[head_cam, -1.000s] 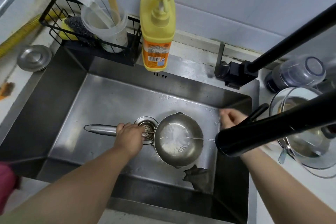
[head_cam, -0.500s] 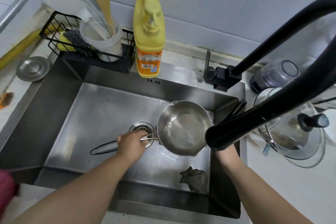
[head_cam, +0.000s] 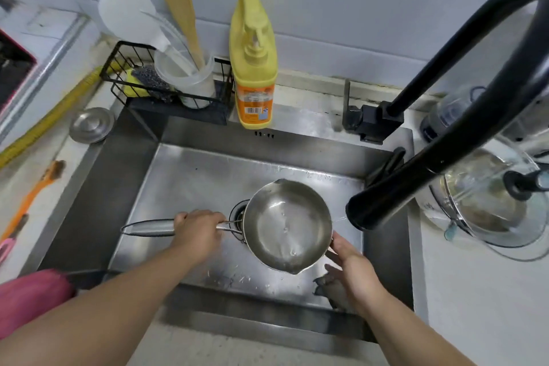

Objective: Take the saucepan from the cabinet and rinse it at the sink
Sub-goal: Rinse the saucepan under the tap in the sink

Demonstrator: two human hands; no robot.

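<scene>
A small steel saucepan (head_cam: 286,224) with a pouring lip hangs over the steel sink (head_cam: 190,175), above the drain. A little water lies in its bowl. My left hand (head_cam: 197,227) is shut on its long steel handle. My right hand (head_cam: 352,267) is below and right of the pan, fingers spread, touching its outer rim. The black faucet head (head_cam: 374,211) ends just right of the pan, with a thin trickle at its mouth.
A yellow soap bottle (head_cam: 255,68) and a black wire rack (head_cam: 166,89) with utensils stand behind the sink. A dark rag (head_cam: 329,288) lies in the sink's front right corner. A glass lid and pot (head_cam: 487,202) sit on the right counter. A steel plug lid (head_cam: 91,125) lies left.
The water stream has thinned to a trickle. My right hand left the faucet lever and came to the pan's rim. The pan is lifted and tilted.
</scene>
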